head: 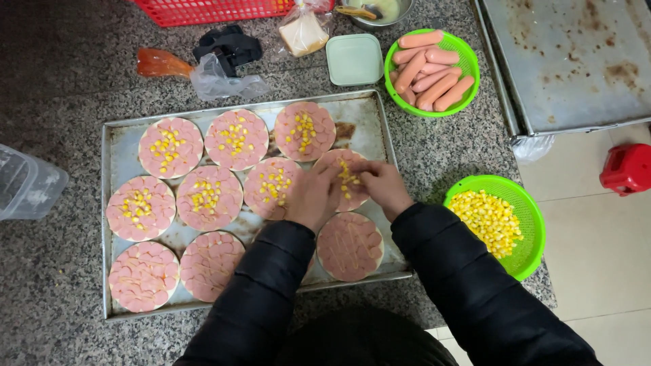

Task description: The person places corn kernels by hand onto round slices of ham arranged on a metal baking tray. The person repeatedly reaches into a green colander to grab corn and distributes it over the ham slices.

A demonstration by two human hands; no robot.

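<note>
Nearest the viewer, three rounds topped only with pink sausage slices lie along the front of a metal tray (115,203) on the speckled counter (61,88). Above them, the left hand (313,196) and right hand (382,186) meet over one round (347,177) in the middle row, fingers pinched on corn kernels. A green basket of corn (525,210) sits just right. Farther back stand a green basket of sausages (468,57) and a lidded box (354,59).

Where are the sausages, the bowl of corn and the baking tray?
Sausages (434,71), head view: on the middle of the pile.
Bowl of corn (532,234), head view: on its green rim.
Baking tray (366,112), head view: on a bare corner.
</note>
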